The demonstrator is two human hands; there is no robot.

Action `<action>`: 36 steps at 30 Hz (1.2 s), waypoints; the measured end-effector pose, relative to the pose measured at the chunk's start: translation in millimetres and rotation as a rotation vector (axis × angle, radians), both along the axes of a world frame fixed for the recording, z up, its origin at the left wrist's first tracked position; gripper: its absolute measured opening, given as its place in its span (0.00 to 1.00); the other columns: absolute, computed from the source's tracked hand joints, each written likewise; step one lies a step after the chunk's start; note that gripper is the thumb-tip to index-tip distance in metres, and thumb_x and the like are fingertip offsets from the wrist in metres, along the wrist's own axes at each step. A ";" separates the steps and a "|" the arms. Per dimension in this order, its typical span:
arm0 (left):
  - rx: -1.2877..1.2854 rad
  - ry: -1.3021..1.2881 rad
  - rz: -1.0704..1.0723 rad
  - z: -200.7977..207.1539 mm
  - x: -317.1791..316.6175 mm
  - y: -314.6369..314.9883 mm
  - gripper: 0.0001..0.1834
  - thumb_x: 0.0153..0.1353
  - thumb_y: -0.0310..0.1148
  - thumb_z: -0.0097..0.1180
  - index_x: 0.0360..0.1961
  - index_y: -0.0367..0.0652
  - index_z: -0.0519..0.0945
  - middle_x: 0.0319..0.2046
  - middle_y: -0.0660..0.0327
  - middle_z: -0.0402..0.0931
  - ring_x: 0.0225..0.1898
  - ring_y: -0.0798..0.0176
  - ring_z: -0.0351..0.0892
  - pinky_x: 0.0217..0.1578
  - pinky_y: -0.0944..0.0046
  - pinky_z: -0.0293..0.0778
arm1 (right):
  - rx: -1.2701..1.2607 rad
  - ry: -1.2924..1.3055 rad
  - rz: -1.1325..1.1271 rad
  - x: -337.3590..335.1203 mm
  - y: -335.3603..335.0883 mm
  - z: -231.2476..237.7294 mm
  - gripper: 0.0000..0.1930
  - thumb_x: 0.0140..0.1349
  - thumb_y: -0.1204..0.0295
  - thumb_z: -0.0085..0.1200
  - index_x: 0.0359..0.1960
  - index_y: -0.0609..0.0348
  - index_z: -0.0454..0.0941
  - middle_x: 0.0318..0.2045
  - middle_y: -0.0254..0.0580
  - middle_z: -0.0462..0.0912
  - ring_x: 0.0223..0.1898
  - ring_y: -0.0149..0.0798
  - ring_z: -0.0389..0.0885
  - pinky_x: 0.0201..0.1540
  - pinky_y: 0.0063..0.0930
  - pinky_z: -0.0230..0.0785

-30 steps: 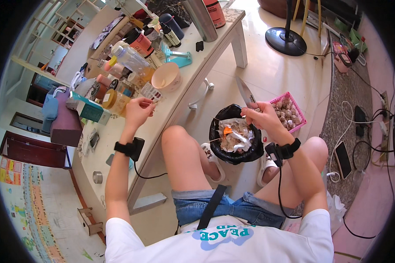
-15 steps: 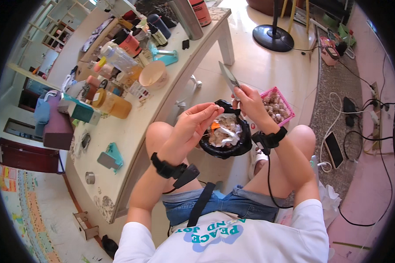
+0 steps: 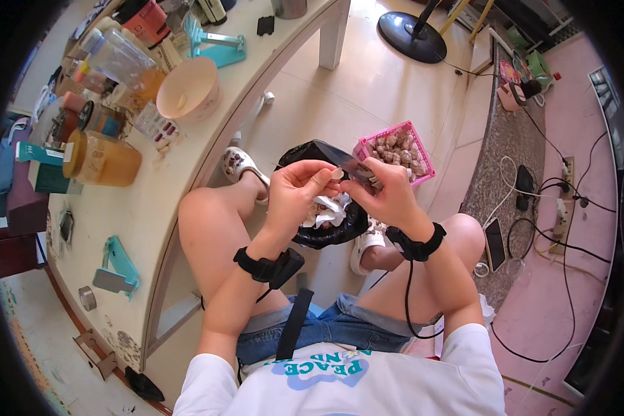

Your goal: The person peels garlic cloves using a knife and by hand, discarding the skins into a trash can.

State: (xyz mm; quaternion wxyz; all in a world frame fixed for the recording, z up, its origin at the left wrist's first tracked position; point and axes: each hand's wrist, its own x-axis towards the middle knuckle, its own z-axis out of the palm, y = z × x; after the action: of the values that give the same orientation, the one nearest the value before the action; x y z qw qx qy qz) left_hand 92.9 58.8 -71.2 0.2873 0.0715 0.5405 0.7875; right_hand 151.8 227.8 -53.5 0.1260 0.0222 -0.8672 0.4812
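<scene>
A small pale piece that looks like a garlic clove [image 3: 337, 173] is pinched between the thumb and fingertips of my left hand [image 3: 298, 187]. My right hand [image 3: 388, 194] grips a knife [image 3: 345, 161], its grey blade lying close against the clove; whether the edge touches it I cannot tell. Both hands are over a bin lined with a black bag [image 3: 350, 234], which holds white paper and scraps. Just beyond my right hand stands a pink basket [image 3: 428, 170] full of what look like garlic bulbs [image 3: 399, 148].
To my left the table [image 3: 187, 149] bears a pale bowl [image 3: 200, 87] with a whitish piece inside, a jar of amber liquid [image 3: 104, 159], bottles and a teal phone stand [image 3: 120, 267]. A fan base [image 3: 412, 38] stands ahead; cables and a phone [image 3: 494, 244] lie right.
The knife has come in from apart to the clove in my left hand, and my two hands have drawn together. The whole view has shifted, with the table now further left.
</scene>
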 end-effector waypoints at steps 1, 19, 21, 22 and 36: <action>0.009 0.005 0.015 2.4 -0.7 -2.7 0.09 0.60 0.29 0.54 0.36 0.32 0.78 0.29 0.57 0.79 0.28 0.67 0.80 0.32 0.72 0.77 | 0.003 0.020 0.008 -1.7 -2.2 0.1 0.13 0.49 0.68 0.63 0.31 0.64 0.77 0.15 0.49 0.71 0.14 0.39 0.68 0.20 0.27 0.63; 0.071 0.103 0.017 -4.8 6.6 -16.0 0.05 0.57 0.20 0.54 0.35 0.30 0.78 0.29 0.56 0.79 0.29 0.66 0.80 0.31 0.71 0.78 | 0.070 0.066 0.073 -4.3 -14.4 1.4 0.10 0.49 0.69 0.63 0.27 0.61 0.76 0.16 0.46 0.75 0.15 0.39 0.73 0.19 0.27 0.64; 0.059 0.112 0.017 -4.5 6.8 -15.8 0.05 0.57 0.20 0.54 0.35 0.30 0.78 0.29 0.56 0.79 0.29 0.66 0.80 0.31 0.71 0.78 | 0.082 0.071 0.071 -4.0 -13.6 0.1 0.11 0.49 0.68 0.63 0.27 0.62 0.75 0.16 0.46 0.75 0.15 0.40 0.73 0.19 0.27 0.64; 0.049 0.121 0.017 -4.5 6.8 -15.8 0.05 0.57 0.20 0.54 0.35 0.30 0.78 0.29 0.56 0.79 0.29 0.66 0.80 0.31 0.71 0.78 | 0.081 0.070 0.072 -3.8 -14.0 0.2 0.11 0.49 0.68 0.63 0.27 0.62 0.75 0.16 0.46 0.75 0.15 0.40 0.73 0.19 0.27 0.64; 0.043 0.132 0.115 -3.3 11.2 -17.3 0.03 0.55 0.17 0.54 0.32 0.30 0.78 0.27 0.55 0.79 0.27 0.67 0.80 0.30 0.70 0.79 | -0.004 -0.017 0.125 -5.1 -24.3 -2.5 0.09 0.54 0.71 0.58 0.32 0.64 0.76 0.19 0.48 0.78 0.19 0.42 0.79 0.22 0.26 0.69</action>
State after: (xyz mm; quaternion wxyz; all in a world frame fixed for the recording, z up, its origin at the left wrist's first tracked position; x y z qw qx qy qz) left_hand 104.1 41.5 -74.5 0.2036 0.0982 0.5443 0.8079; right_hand 146.7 203.5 -56.0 0.0884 0.0719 -0.8641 0.4903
